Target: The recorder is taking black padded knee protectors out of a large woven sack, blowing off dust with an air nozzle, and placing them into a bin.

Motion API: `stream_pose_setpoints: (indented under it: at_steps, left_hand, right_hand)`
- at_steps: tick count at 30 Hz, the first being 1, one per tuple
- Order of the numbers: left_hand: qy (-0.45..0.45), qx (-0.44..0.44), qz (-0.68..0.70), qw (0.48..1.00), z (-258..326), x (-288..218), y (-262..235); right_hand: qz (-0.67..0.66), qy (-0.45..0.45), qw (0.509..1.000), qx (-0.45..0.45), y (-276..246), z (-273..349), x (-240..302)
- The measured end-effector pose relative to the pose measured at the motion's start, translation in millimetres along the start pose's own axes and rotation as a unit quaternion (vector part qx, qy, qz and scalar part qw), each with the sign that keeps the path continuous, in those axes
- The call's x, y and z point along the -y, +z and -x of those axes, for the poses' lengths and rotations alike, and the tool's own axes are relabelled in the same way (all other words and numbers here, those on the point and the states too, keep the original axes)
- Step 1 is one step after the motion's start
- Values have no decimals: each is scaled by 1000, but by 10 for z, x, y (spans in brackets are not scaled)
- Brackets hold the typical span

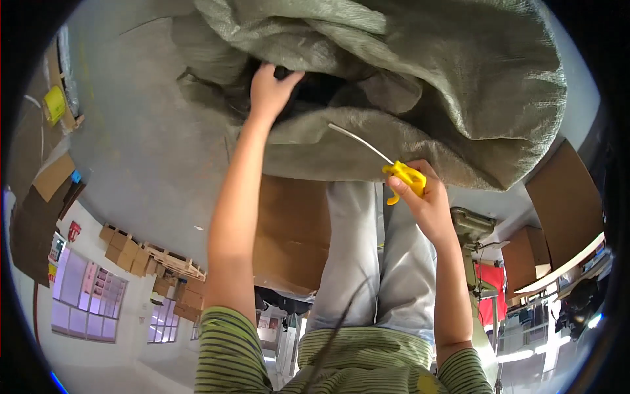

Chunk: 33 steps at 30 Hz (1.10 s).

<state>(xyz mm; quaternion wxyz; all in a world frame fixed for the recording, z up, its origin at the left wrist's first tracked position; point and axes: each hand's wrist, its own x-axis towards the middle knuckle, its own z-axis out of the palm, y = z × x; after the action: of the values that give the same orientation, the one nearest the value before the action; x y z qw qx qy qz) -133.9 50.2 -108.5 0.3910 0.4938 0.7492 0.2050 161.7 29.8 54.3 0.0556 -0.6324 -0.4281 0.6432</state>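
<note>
Head view: a large grey-green woven sack (407, 79) is seen slumped across the concrete floor (138, 131), its mouth gaping toward the person bent over it. The cloth is judged soft and limp, with a coarse weave that should not slip in the fingers; it is likely to sag and fold wherever it is lifted, so the bunched rim of the mouth is judged the surest place for a hold. How heavy the fill is cannot be told. The rim is gripped by the left hand (272, 88), fingers curled over the edge and into the dark opening. Flattened brown cardboard (292, 226) is laid just below the sack, beside the person's grey trousers (367, 249). A small yellow-handled tool (407, 177) is pinched in the closed right hand (426, 197), its thin pale shaft (357, 141) pointed up against the sack's lower fold. The tool is judged light and rigid, best kept by its handle.
</note>
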Motion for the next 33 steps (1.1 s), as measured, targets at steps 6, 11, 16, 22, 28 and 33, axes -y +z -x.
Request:
stream_pose_setpoints:
  at_steps: [6,11,16,22,28,33]
  left_hand:
    - [-43,-197,237,950,729,-816,-399]
    - [-262,-79,284,919,1349,-709,-796]
    - [-253,-67,194,945,1756,-730,-929]
    - [-327,-173,321,872,1829,-820,-889]
    - [-424,-205,550,690,1778,-472,-923]
    - [-184,223,898,333,2038,-136,-768]
  right_hand:
    - [-24,161,980,114,5,115,84]
    - [121,177,961,176,-123,157,211]
    - [94,120,987,60,-13,178,217]
    - [152,127,952,235,59,245,420]
    - [172,111,930,306,67,364,306]
    - [-62,120,976,173,54,283,182]
